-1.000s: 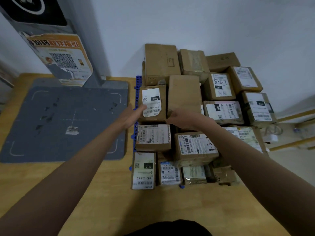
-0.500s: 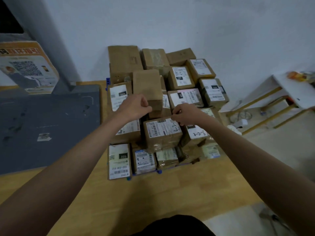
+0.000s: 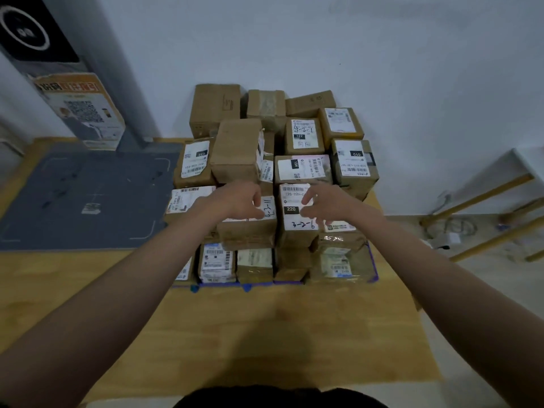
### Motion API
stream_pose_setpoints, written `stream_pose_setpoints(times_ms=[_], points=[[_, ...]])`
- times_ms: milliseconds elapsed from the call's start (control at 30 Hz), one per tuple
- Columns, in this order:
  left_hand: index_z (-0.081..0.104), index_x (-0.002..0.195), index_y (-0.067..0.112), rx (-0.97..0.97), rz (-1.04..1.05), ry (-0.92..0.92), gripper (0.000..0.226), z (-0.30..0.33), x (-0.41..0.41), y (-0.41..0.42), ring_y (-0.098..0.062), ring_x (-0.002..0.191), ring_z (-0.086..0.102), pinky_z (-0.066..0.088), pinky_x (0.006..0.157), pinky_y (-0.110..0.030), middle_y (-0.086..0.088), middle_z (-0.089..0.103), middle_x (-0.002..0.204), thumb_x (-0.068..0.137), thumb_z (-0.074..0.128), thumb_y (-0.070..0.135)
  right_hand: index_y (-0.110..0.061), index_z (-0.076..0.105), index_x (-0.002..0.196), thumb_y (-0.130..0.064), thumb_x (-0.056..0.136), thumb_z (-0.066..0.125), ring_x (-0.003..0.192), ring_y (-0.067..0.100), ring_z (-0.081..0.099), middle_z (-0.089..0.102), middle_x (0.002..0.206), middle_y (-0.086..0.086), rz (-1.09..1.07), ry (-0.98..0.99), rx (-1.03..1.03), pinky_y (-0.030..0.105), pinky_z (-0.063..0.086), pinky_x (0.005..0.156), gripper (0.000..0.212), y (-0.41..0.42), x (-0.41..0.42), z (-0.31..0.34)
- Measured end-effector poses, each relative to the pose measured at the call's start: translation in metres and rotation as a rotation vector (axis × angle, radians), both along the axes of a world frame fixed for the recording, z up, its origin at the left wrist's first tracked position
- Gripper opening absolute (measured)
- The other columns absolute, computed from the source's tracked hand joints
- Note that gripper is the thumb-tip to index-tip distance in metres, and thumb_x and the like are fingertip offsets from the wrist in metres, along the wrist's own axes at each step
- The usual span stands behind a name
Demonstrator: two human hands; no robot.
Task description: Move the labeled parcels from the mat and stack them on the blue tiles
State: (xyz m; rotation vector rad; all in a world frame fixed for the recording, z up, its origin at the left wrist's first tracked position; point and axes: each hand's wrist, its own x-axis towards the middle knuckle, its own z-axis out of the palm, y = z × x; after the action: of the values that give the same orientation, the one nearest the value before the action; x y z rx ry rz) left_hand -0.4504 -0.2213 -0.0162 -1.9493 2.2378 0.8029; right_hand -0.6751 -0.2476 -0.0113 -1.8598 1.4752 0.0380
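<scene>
Cardboard parcels are stacked in several rows on the blue tiles point(image 3: 373, 262) against the wall. A plain brown parcel point(image 3: 237, 154) lies on top of the stack, free of both hands. My left hand point(image 3: 238, 201) hovers with loosely curled fingers over the parcel marked "4-3-11" point(image 3: 250, 231). My right hand point(image 3: 326, 204) has its bent fingers apart over the parcel labelled "220" point(image 3: 295, 225). Neither hand grips anything. The grey mat point(image 3: 88, 195) at the left holds no parcel, only a small paper scrap point(image 3: 90, 208).
A grey post with an orange QR poster point(image 3: 85, 113) stands behind the mat. The wooden surface point(image 3: 265, 334) stretches toward me. At the right, a white shelf with yellow legs point(image 3: 485, 201) and cables point(image 3: 450, 231) lie on the floor.
Both hands have left the plain brown parcel on top of the stack and drawn back toward me over nearer parcels. The camera view has swung.
</scene>
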Motion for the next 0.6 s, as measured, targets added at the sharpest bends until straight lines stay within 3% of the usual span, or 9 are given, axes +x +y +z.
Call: stream_pose_setpoints(times_ms=[67, 233, 300, 433, 533, 600], points=[[0.060, 0.102, 0.023, -0.019, 0.008, -0.017, 0.029, 0.003, -0.016, 0.002, -0.017, 0.094, 0.056, 0.052, 0.083, -0.039, 0.004, 0.058, 0.103, 0.082, 0.071, 0.041, -0.011, 0.060, 0.119, -0.024, 0.089, 0.068, 0.074, 0.015, 0.065, 0.054, 0.110, -0.002, 0.031, 0.011, -0.028, 0.028, 0.057, 0.060, 0.034, 0.002, -0.015, 0.004], [0.057, 0.099, 0.022, 0.002, -0.003, -0.075, 0.028, 0.003, -0.035, 0.011, -0.019, 0.093, 0.056, 0.051, 0.080, -0.038, 0.002, 0.057, 0.104, 0.082, 0.069, 0.041, -0.017, 0.062, 0.108, -0.025, 0.085, 0.070, 0.072, 0.015, 0.068, 0.064, 0.095, 0.001, 0.024, 0.018, 0.014, 0.025, 0.055, 0.054, 0.025, 0.013, -0.041, 0.004], [0.058, 0.099, 0.019, 0.017, -0.002, -0.092, 0.025, 0.004, -0.033, 0.019, -0.020, 0.091, 0.057, 0.050, 0.077, -0.036, 0.000, 0.059, 0.103, 0.084, 0.068, 0.038, -0.018, 0.063, 0.104, -0.024, 0.084, 0.071, 0.069, 0.014, 0.068, 0.066, 0.089, 0.001, 0.048, -0.002, 0.048, 0.026, 0.057, 0.057, 0.023, 0.020, -0.037, 0.003], [0.062, 0.099, 0.016, 0.066, 0.061, -0.104, 0.018, 0.006, -0.013, 0.039, -0.020, 0.087, 0.060, 0.050, 0.073, -0.035, -0.003, 0.062, 0.100, 0.089, 0.062, 0.031, -0.018, 0.065, 0.095, -0.024, 0.083, 0.073, 0.060, 0.011, 0.066, 0.069, 0.078, 0.006, 0.113, -0.045, 0.110, 0.019, 0.050, 0.046, 0.016, 0.039, 0.005, 0.000], [0.066, 0.095, 0.010, 0.092, 0.103, -0.143, 0.015, 0.006, 0.013, 0.058, -0.026, 0.083, 0.061, 0.050, 0.068, -0.035, -0.010, 0.064, 0.095, 0.090, 0.060, 0.023, -0.015, 0.066, 0.096, -0.022, 0.086, 0.072, 0.065, 0.014, 0.069, 0.069, 0.086, 0.008, 0.214, -0.031, 0.146, 0.019, 0.052, 0.047, 0.014, 0.055, 0.046, -0.010], [0.070, 0.087, 0.007, 0.140, 0.115, -0.187, 0.017, -0.001, 0.038, 0.074, -0.034, 0.074, 0.058, 0.049, 0.062, -0.038, -0.019, 0.061, 0.085, 0.089, 0.064, 0.022, -0.012, 0.063, 0.106, -0.022, 0.088, 0.070, 0.072, 0.016, 0.070, 0.066, 0.099, 0.008, 0.280, -0.017, 0.189, 0.021, 0.054, 0.049, 0.022, 0.065, 0.073, -0.019]])
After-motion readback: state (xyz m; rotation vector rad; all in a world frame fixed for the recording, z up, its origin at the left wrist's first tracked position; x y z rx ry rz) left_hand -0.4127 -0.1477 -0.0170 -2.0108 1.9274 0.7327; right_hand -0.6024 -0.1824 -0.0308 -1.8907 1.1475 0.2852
